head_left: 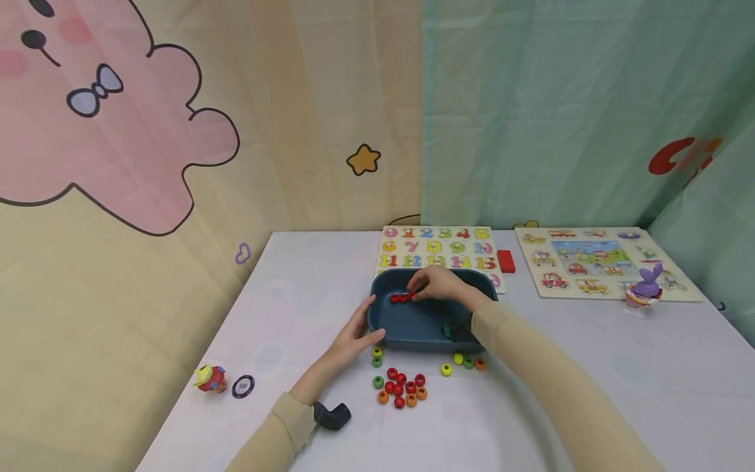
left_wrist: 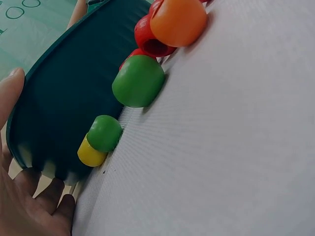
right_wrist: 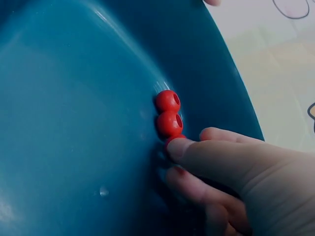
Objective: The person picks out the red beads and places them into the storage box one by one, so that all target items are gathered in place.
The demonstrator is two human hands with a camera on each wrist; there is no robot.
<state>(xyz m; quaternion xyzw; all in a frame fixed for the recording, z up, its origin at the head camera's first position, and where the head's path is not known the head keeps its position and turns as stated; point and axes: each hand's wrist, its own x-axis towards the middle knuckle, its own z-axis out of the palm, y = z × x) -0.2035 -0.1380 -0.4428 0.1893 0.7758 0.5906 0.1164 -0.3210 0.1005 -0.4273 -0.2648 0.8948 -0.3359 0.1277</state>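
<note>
Beige-sleeved left hand (head_left: 349,341): fingers spread wide, touching outside of blue tray (head_left: 409,328). Loose beads (head_left: 398,390), red, orange, green, yellow: on table (head_left: 460,432), mostly right of those fingers. Two red beads (right_wrist: 170,124): in tray, left of right hand (head_left: 441,286), whose fingertips narrowly pinch third red bead (right_wrist: 176,137).

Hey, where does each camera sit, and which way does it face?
Head: worn on the head, facing forward and down over the table; left grip, right grip and sleeves show.
Left wrist: on that wrist, facing loose beads beside the blue-green basin; part of the left grip shows.
Right wrist: on that wrist, facing down into the basin; part of the right grip shows.
Shared: head and right wrist both see the row of red beads inside.
</note>
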